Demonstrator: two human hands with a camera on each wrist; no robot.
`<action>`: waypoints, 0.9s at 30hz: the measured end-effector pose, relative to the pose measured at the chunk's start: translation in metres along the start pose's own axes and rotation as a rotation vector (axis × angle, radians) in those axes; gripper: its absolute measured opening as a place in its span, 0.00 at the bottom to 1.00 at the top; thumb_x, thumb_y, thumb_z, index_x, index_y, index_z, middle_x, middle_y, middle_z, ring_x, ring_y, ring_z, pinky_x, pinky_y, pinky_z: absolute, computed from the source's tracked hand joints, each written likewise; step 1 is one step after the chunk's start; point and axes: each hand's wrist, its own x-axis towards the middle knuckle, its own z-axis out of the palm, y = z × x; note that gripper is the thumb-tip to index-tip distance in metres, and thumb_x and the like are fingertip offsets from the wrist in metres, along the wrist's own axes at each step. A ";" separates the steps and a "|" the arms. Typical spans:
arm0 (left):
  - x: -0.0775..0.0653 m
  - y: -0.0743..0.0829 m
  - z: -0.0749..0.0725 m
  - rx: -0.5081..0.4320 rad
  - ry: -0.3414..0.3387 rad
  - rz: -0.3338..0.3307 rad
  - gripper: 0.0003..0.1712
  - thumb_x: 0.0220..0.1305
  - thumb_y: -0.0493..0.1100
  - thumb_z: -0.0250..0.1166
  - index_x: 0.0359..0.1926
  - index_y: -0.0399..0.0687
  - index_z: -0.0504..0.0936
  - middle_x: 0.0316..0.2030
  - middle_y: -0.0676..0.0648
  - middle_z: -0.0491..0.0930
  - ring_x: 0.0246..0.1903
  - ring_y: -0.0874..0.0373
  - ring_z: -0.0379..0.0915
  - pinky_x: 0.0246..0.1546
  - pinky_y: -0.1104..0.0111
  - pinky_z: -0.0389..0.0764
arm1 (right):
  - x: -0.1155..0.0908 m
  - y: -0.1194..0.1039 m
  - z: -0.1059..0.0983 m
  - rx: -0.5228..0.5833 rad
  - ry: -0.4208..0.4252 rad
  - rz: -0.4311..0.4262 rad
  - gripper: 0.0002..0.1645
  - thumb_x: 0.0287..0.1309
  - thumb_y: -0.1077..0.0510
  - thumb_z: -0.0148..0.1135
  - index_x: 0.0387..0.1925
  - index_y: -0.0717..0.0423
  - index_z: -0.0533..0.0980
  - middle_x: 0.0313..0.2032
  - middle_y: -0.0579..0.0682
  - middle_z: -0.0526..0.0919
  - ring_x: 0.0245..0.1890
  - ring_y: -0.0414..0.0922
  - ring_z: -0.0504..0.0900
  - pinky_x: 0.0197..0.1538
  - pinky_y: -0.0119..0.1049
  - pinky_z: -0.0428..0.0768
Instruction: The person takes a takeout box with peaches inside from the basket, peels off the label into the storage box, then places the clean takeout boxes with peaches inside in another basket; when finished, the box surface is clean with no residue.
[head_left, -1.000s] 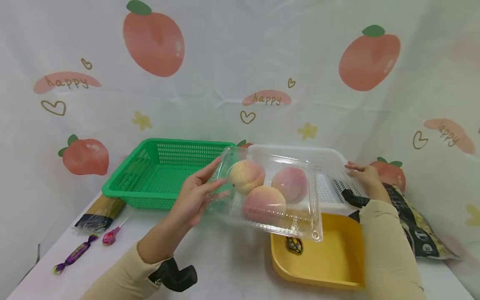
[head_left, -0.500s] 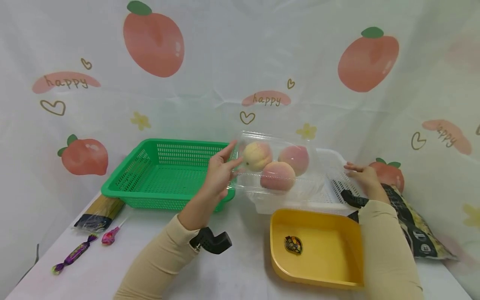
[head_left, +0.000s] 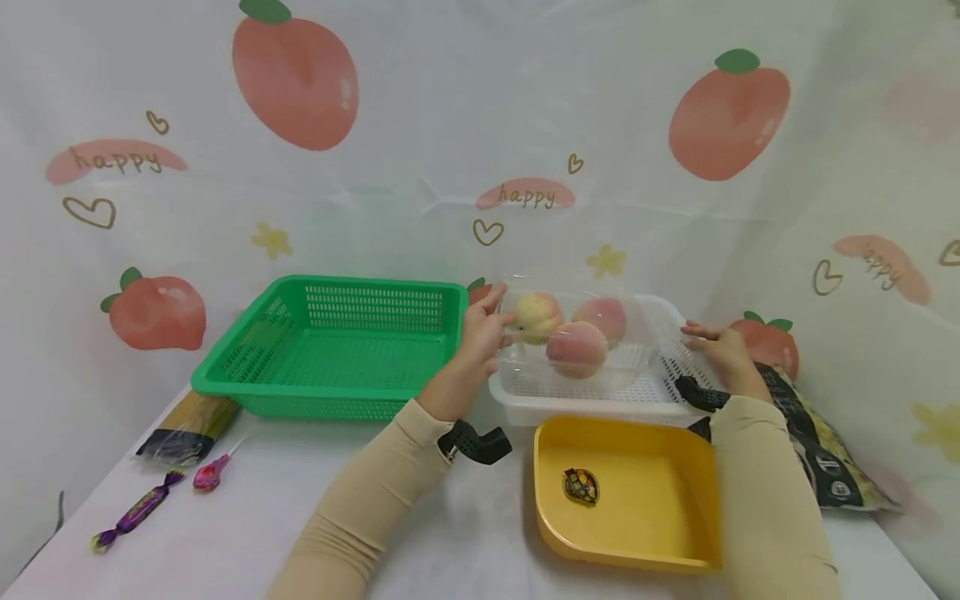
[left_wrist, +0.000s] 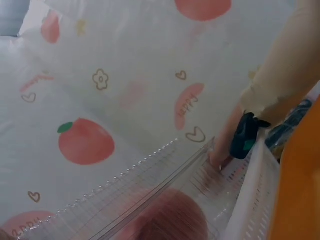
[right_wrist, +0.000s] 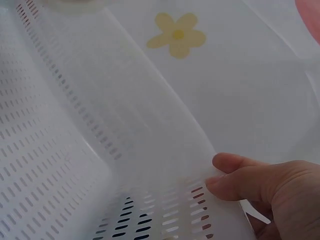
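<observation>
My left hand (head_left: 480, 337) grips the left edge of a clear plastic clamshell box (head_left: 636, 354) with three peaches (head_left: 576, 350) in it. The box is held over the white basket (head_left: 585, 410) and overlaps its opening in the head view. Seen from the left wrist, the box's ridged edge (left_wrist: 130, 175) slants up toward the basket's far end, and one peach (left_wrist: 172, 217) shows through the plastic. My right hand (head_left: 723, 354) holds the basket's right rim; in the right wrist view its thumb and finger (right_wrist: 237, 162) pinch the slotted wall (right_wrist: 150, 130) at the corner.
Left of the white basket stands a green basket (head_left: 360, 408). A yellow bin (head_left: 637, 500) sits in front. A black bag (head_left: 832, 467) lies beyond the right arm. At left are a noodle packet (head_left: 187, 429), a lollipop (head_left: 210, 473) and a purple-wrapped candy (head_left: 138, 510).
My left hand has carried the box of peaches back and to the right, from above the yellow bin's edge to over the white basket. The right hand stays on the basket's rim.
</observation>
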 end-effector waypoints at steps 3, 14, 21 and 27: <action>0.009 -0.007 0.005 -0.019 0.006 -0.005 0.33 0.62 0.27 0.54 0.67 0.52 0.64 0.71 0.53 0.54 0.14 0.69 0.62 0.22 0.81 0.70 | -0.002 -0.001 -0.001 0.001 0.004 0.002 0.27 0.67 0.59 0.48 0.64 0.67 0.61 0.71 0.58 0.48 0.71 0.63 0.45 0.69 0.58 0.51; 0.031 -0.021 0.018 -0.062 0.032 -0.035 0.33 0.63 0.29 0.54 0.68 0.50 0.62 0.72 0.46 0.50 0.08 0.67 0.45 0.16 0.79 0.59 | 0.001 -0.001 0.000 0.023 0.011 -0.004 0.26 0.65 0.61 0.49 0.63 0.68 0.63 0.70 0.59 0.49 0.71 0.62 0.44 0.70 0.57 0.49; 0.042 -0.025 0.022 -0.036 0.089 -0.040 0.34 0.61 0.26 0.53 0.67 0.51 0.65 0.70 0.44 0.56 0.08 0.67 0.44 0.11 0.79 0.54 | 0.002 -0.001 0.001 -0.007 0.025 0.019 0.27 0.65 0.60 0.50 0.63 0.66 0.64 0.70 0.57 0.50 0.71 0.62 0.44 0.70 0.58 0.48; 0.046 -0.037 0.025 0.028 0.127 -0.068 0.34 0.59 0.26 0.54 0.66 0.51 0.67 0.68 0.44 0.60 0.09 0.66 0.47 0.11 0.79 0.54 | 0.002 -0.001 -0.001 -0.005 0.015 0.017 0.27 0.65 0.59 0.50 0.63 0.66 0.63 0.70 0.58 0.49 0.72 0.62 0.43 0.70 0.59 0.45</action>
